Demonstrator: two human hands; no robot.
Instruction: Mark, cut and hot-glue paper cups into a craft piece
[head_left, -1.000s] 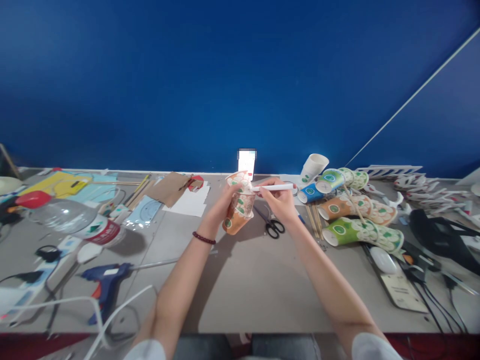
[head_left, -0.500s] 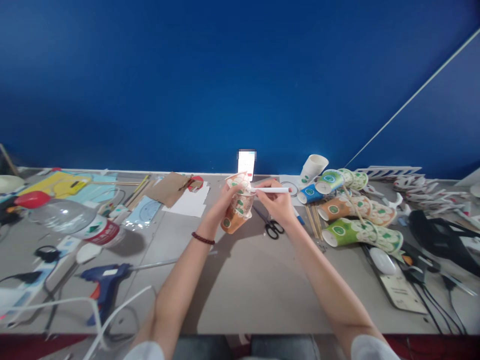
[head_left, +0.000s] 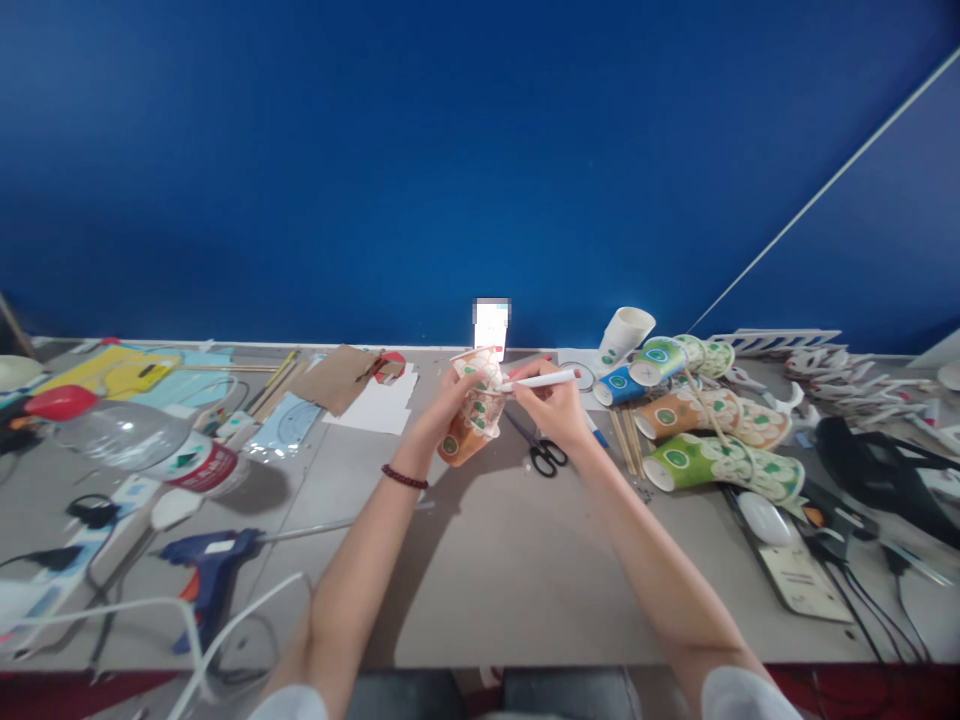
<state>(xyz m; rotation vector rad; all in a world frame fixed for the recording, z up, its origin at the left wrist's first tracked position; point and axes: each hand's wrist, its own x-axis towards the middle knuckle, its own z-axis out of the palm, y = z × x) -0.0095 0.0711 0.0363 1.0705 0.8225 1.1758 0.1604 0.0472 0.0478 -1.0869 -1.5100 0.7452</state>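
Two orange-and-white patterned paper cups (head_left: 474,432), joined end to end, are held tilted above the table. My left hand (head_left: 448,400) is wrapped round their left side, with its thumb across the front. In my right hand (head_left: 551,405) a white marker pen (head_left: 546,379) with a red end is gripped between the fingers. Its tip meets or nearly meets the cups' right side; exact contact cannot be made out. Black-handled scissors (head_left: 546,457) lie on the table just below my right hand. A lit phone (head_left: 491,328) stands upright behind the cups.
To the right lie joined paper cups in green (head_left: 682,463), orange and blue, near a white cup (head_left: 626,333) and wooden sticks (head_left: 625,445). On the left are a plastic bottle (head_left: 161,440), a blue glue gun (head_left: 214,560), a power strip (head_left: 90,555) and brown cardboard (head_left: 339,378).
The marker's far end has tipped up slightly while its tip stays by the cups. Both hands keep their hold, and the view has shifted very slightly.
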